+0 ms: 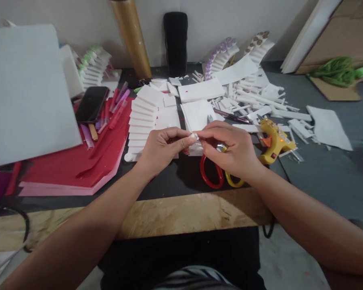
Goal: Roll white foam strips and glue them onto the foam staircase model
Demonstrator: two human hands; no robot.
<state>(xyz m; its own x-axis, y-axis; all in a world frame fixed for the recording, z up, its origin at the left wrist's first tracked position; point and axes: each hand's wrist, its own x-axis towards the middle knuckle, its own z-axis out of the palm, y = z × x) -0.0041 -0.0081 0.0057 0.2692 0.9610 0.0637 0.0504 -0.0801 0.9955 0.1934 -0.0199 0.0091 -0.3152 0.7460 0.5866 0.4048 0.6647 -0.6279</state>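
Observation:
Between the fingertips of both hands is a small white piece [194, 136], perhaps rolled paper or foam; its exact kind is too small to make out. My left hand [166, 149] pinches it from the left, thumb against forefinger. From the right, my right hand [230, 147] pinches the same piece. Under the right hand lie scissors with a red loop [211, 172] and a yellow loop, partly covered by the fingers. White sheets [198, 112] lie just behind the hands. A stepped fan of white strips [142, 121] rests beside the left hand.
A yellow hot glue gun [275, 141] with a lit orange light lies at right, near many white scraps [254, 100]. Red sheets [66, 165], pens and a phone [92, 104] are at left. A gold tube [133, 38] and a black case [175, 42] stand against the wall.

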